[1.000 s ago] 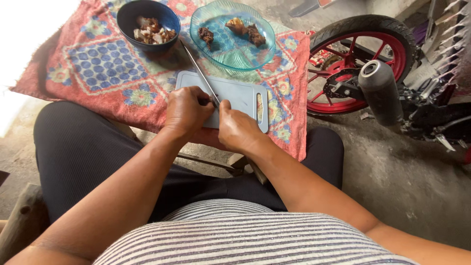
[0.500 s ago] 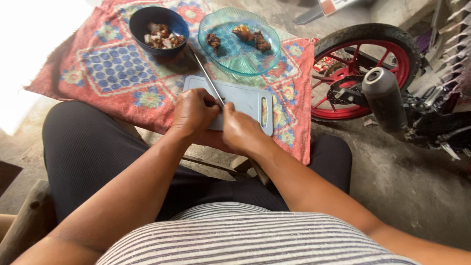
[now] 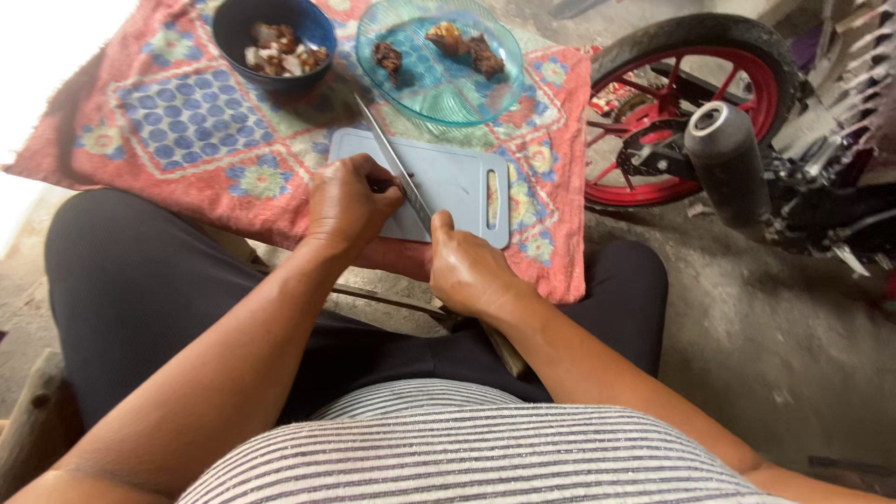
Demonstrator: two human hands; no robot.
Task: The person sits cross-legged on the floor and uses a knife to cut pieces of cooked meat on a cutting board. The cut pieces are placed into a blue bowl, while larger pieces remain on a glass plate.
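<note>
There was a single view, taken from a camera on the person's head, which looked steeply down past the striped shirt (image 3: 467, 448) and dark trousers to the grey cutting board (image 3: 457, 182) near the middle of the frame. It sat close: forearms filled the lower half. It faced forward and down, so the red patterned cloth (image 3: 187, 121) lay beyond and left of the board, and a motorcycle wheel (image 3: 691, 103) stood to the board's right.
</note>
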